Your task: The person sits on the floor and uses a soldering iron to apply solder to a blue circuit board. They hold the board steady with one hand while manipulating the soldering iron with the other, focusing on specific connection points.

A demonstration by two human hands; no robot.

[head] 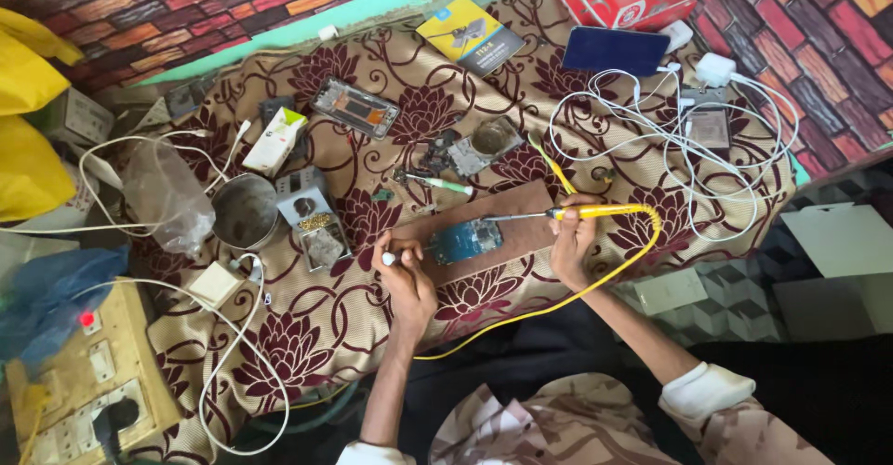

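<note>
my right hand (569, 234) sits just right of centre frame, fingers clenched round the yellow iron (595, 211), wrist bent back toward me and forearm running down to the lower right. the iron lies nearly level, its metal tip reaching left to the top edge of the blue board (465, 240), and its yellow cord (558, 302) loops down below my wrist. my left hand (402, 265) is left of the board, fingers pinched on a small white-tipped tool (388, 259), forearm coming straight up from the bottom of the frame. the board rests on a brown wood block (521, 228) at centre, on the flowered cloth (307, 335). a tangle of white cables (670, 139) lies at upper right, a steel cup (246, 212) at left.
</note>
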